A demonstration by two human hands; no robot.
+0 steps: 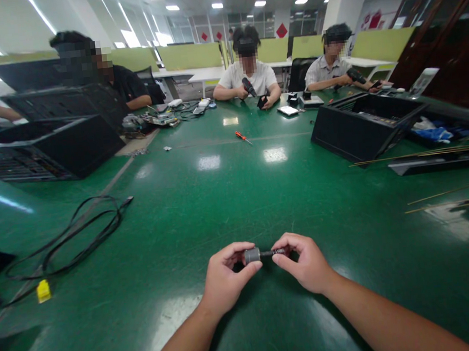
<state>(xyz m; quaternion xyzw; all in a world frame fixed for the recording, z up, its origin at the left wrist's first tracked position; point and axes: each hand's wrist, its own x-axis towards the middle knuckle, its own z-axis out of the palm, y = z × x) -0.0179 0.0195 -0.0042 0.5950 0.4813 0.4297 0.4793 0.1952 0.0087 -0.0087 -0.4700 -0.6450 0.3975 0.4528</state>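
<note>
Between the thumb and fingers of my left hand (225, 280) is a short grey cylinder (252, 256) with a lighter ring at its right end. A thin dark shaft (267, 253) runs sideways from that cylinder toward my right hand (308, 260). My right thumb and fingertips pinch the shaft's far end, which looks dark with light markings. Both hands are just above the green tabletop (238, 208), near its front. Whether the cylinder and the shaft are one piece, I cannot tell.
Black cables (98, 234) and a yellow piece (44, 291) lie left. Black computer cases stand left (85, 149) and right (360, 134). An orange screwdriver (241, 135) lies ahead. Thin rods (433, 153) are at right. Co-workers sit across the table, two holding power drills (249, 87).
</note>
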